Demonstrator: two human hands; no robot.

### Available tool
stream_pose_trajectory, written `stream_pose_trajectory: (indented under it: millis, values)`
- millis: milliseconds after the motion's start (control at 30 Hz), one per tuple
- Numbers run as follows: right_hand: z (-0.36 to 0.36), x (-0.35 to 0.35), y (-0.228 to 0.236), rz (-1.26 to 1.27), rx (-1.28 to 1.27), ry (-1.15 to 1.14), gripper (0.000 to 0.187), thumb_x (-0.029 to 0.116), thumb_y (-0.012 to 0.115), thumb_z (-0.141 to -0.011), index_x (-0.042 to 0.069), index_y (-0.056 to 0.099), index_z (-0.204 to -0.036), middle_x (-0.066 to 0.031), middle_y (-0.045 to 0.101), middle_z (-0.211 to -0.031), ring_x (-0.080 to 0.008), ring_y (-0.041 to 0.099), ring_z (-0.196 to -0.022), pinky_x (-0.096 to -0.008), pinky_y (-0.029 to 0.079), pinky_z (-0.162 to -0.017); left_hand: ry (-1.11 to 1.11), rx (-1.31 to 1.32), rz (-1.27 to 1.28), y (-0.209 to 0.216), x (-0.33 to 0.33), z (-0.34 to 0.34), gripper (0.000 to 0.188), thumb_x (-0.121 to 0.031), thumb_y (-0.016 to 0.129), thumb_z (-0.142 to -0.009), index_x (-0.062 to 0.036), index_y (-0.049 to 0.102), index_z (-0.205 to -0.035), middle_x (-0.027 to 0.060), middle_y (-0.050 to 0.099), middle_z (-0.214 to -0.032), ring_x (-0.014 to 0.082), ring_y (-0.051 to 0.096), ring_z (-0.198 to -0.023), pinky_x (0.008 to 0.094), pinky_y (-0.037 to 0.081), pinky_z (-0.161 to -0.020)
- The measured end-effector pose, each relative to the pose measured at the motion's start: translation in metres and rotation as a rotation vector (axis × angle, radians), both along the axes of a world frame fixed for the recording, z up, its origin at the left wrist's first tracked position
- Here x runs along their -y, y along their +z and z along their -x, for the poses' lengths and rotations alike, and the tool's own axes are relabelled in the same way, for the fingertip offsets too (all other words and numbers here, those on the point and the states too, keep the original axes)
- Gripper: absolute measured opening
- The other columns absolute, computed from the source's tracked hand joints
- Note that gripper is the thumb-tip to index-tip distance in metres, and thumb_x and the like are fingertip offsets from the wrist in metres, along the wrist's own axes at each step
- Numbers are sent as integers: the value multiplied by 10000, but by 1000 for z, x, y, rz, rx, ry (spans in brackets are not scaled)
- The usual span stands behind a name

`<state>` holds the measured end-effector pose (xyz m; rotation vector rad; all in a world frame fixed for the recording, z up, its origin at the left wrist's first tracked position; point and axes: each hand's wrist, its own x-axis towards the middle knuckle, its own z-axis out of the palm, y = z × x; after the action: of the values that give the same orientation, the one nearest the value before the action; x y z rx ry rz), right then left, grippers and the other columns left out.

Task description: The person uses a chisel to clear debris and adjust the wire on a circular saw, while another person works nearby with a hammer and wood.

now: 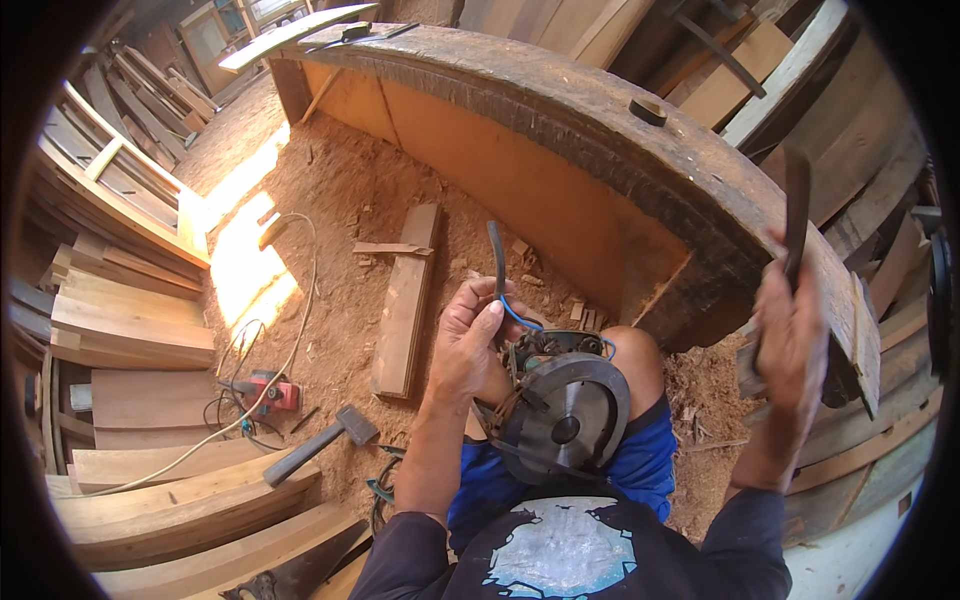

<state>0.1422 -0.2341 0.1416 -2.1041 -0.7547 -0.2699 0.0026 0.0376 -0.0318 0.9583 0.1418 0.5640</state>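
The saw [562, 412] lay blade-up on the person's lap, at 6 o'clock. The left hand [468, 345] gripped its cable [497, 262] at 9 o'clock of it; the right hand [790, 335], at 3 o'clock, clenched a dark tool [797, 205].

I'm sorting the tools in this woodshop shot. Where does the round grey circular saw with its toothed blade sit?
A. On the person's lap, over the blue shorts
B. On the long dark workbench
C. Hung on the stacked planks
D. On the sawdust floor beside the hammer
A: the round grey circular saw rests on the blue shorts, with the left hand against it holding a cable.
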Motion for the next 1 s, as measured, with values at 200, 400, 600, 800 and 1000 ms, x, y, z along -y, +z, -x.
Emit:
stream_pose_trajectory:
  millis: [200, 400, 600, 800, 1000]
  values:
    - [39, -46, -88, -303, -717, 679, 382, 176, 523, -1060, -18, 496, -1388, 22, 518, -780, -54, 501, -655, -221, 446, -594, 74, 97, 70, 10, 27, -17, 223, -161, 490, -1053, -66, 529, -1251, 81, 677, -963, 162, 645, -907, 354, 551, -860]
    - [41, -79, -112, -328, -772, 634, 411, 205, 476, -1082, -45, 460, -1408, -7, 535, -775, -74, 494, -622, -216, 436, -594, 69, 130, 177, 11, 34, -24, 248, -200, 433, -1060, -62, 509, -1251, 35, 526, -801, 149, 542, -754, 326, 491, -747]
    - [28, -77, -117, -390, -782, 625, 438, 215, 447, -1088, -48, 436, -1437, -43, 594, -864, -90, 568, -666, -217, 472, -620, 82, 51, 76, 4, 37, -29, 229, -211, 437, -1041, -66, 508, -1202, 37, 519, -814, 149, 500, -739, 354, 452, -733]
    - [38, -71, -120, -457, -921, 729, 423, 146, 392, -1085, -30, 428, -1468, -54, 604, -925, -94, 594, -695, -233, 506, -640, -7, 60, 147, 12, 36, -34, 194, -200, 465, -1034, -58, 519, -1155, 58, 540, -867, 167, 538, -782, 358, 479, -773]
    - [44, -71, -118, -415, -979, 796, 517, 129, 388, -1081, -10, 297, -1570, -65, 634, -993, -93, 612, -730, -222, 522, -665, -73, 44, 251, 14, 35, -31, 170, -117, 517, -1031, -26, 579, -1162, 70, 643, -954, 163, 628, -862, 308, 527, -803]
